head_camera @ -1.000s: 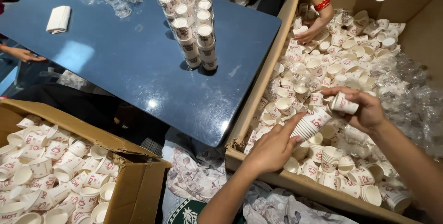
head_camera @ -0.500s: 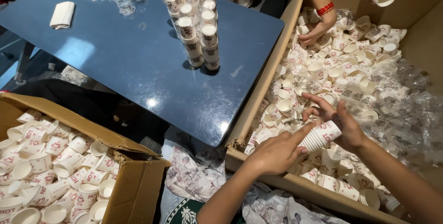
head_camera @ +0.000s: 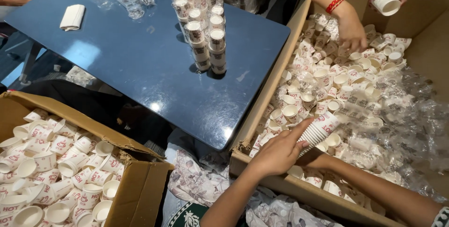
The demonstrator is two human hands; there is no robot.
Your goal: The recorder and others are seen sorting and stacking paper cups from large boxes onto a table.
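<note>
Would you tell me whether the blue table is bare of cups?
No, several tall stacks of paper cups stand upright on the blue table, near its far edge.

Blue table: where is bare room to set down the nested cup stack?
The blue table is bare between the folded white cloth and the standing cup stacks, and along its near edge. Both cartons of loose cups are crowded.
</note>
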